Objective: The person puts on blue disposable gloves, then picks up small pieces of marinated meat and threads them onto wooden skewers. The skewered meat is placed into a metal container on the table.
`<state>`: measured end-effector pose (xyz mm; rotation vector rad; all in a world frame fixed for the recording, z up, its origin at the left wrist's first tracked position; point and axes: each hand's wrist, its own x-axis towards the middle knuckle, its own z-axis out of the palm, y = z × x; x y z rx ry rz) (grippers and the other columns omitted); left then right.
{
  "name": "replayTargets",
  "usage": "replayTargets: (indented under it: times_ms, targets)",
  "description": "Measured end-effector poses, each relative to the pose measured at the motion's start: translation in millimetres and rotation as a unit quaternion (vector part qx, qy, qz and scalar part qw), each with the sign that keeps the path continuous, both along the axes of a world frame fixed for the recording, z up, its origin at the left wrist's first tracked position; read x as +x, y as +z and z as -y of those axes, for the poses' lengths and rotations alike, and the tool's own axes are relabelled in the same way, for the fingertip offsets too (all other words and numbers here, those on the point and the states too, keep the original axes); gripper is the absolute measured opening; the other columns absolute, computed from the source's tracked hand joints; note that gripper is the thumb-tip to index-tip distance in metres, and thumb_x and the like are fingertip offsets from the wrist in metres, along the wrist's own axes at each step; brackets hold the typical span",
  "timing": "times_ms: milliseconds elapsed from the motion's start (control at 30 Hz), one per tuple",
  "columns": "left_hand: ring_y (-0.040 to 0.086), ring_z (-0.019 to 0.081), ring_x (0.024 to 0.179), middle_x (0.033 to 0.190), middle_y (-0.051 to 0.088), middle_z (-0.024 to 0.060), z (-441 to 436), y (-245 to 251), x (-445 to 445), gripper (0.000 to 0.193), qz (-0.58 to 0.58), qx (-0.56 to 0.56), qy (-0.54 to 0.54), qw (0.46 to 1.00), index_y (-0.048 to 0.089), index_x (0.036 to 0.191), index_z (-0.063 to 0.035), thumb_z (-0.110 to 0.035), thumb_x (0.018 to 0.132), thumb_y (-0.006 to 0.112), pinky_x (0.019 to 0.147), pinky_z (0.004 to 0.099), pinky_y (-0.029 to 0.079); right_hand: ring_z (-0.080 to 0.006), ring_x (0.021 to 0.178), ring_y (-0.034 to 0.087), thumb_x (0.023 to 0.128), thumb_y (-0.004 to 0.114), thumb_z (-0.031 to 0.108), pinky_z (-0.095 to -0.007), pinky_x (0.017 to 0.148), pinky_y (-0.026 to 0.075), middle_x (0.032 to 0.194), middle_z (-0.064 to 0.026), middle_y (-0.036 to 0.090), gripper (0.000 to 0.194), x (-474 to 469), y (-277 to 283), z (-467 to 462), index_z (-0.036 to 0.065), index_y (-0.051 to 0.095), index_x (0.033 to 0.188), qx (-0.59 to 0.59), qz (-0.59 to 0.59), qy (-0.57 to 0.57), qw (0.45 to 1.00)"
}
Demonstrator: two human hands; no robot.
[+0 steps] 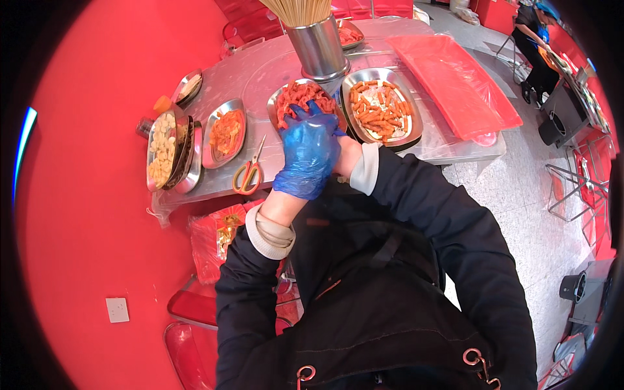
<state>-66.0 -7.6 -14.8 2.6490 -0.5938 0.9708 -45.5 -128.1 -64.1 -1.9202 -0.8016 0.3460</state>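
Note:
My left hand [309, 148], in a blue plastic glove, lies over the near side of a metal tray of sliced raw meat [304, 97], its fingertips at the meat. Behind it, largely hidden, is my right hand [340, 127], with a bit of blue glove and the bare wrist showing. What the fingers hold cannot be made out. To the right, an oval metal tray [418, 127] bears short orange-brown food pieces [382, 114]. Scissors with yellow and red handles [248, 175] lie left of my hands, beside a tray of reddish sauced food [226, 131].
A metal canister [319, 48] of wooden skewers [297, 9] stands behind the meat. Stacked trays with pale pieces [162, 148] are at the left edge. A red plastic tray [453, 83] lies at the right. Another person [534, 44] sits far off at the upper right.

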Motion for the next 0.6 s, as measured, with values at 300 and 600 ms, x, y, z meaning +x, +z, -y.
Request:
replayTargets:
  times_ms: [300,600]
  targets:
    - [0.067,0.0408,0.087,0.084,0.069,0.0188,18,9,-8,0.019,0.086,0.156,0.163,0.970,0.077,0.087,-0.0163,-0.012,0.074,0.063,0.083,0.0615,0.048,-0.0265,0.122,0.058,0.098,0.053,0.014,-0.0371,0.109,0.043,0.130,-0.0144,0.062,0.035,27,13,-29,0.009,0.058,0.132,-0.049,0.357,-0.018,0.933]
    - [0.064,0.0403,0.103,0.101,0.073,0.0116,44,25,-12,0.019,-0.042,0.046,0.218,0.974,0.077,0.090,-0.0179,-0.012,0.075,0.065,0.102,0.0720,0.031,-0.0262,0.126,0.055,0.100,0.050,0.016,-0.0376,0.111,0.042,0.135,-0.0146,0.058,0.037,47,15,-45,0.007,0.054,0.136,-0.042,0.414,-0.047,0.908]
